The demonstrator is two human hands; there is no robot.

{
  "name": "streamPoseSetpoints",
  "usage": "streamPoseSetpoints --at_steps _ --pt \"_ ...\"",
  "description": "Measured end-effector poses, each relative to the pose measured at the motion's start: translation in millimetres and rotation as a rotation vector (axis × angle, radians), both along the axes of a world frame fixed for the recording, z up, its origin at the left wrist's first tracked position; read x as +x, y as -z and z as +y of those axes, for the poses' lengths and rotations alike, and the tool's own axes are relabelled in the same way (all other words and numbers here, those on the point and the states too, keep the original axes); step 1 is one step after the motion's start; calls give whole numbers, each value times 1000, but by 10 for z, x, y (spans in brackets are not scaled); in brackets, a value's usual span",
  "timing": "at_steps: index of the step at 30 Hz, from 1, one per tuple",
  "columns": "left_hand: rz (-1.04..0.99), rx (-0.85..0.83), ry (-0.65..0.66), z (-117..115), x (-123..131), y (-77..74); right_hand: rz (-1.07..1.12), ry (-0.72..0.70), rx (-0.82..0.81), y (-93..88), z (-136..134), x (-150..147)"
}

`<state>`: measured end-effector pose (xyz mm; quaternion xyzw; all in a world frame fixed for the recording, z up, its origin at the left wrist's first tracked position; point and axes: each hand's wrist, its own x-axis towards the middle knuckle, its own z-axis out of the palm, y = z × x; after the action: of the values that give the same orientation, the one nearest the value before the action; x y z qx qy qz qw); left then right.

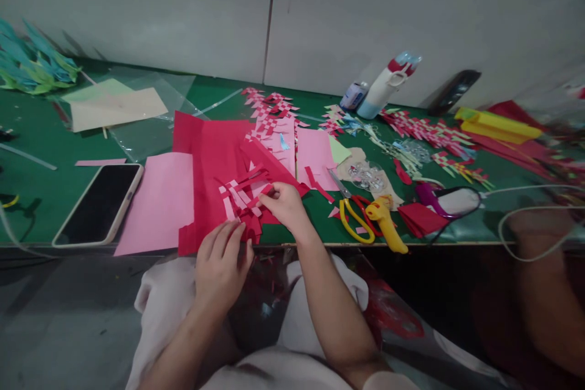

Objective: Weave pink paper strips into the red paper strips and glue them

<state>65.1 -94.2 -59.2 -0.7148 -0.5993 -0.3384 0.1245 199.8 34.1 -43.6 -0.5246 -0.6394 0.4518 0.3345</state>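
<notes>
My right hand (284,206) pinches the end of a red paper strip (265,190) between thumb and fingertips. The strip belongs to a small woven piece of pink and red paper strips (237,195), whose loose ends stick out on several sides. My left hand (222,261) lies at the near left of this piece, fingers bent and thumb apart, fingertips close to its lower strips. Whether they touch it I cannot tell. Beneath the weave are red paper sheets (217,152), and a pink sheet (159,195) lies to their left.
A phone (99,204) lies at left. Finished woven paper strands (272,113) are behind the sheets. At right are scissors (354,219), a yellow-handled tool (386,222), a bottle (384,88) and a can (353,95). Another person's blurred arm (543,280) is at far right.
</notes>
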Motion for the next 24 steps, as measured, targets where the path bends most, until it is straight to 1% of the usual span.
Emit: streamPoseSetpoints --at_steps 3,8,11,16,24 --pt "17 -37 45 10 2 34 1 1 7 13 4 -11" --pt "31 -43 46 6 5 19 26 3 53 46 21 -45" --pt "30 -37 58 9 -1 8 24 41 76 47 41 -72" --pt "17 -42 63 15 -11 14 -42 104 87 42 71 -92" --pt "5 -58 57 16 -19 24 -40 66 90 61 66 -118"
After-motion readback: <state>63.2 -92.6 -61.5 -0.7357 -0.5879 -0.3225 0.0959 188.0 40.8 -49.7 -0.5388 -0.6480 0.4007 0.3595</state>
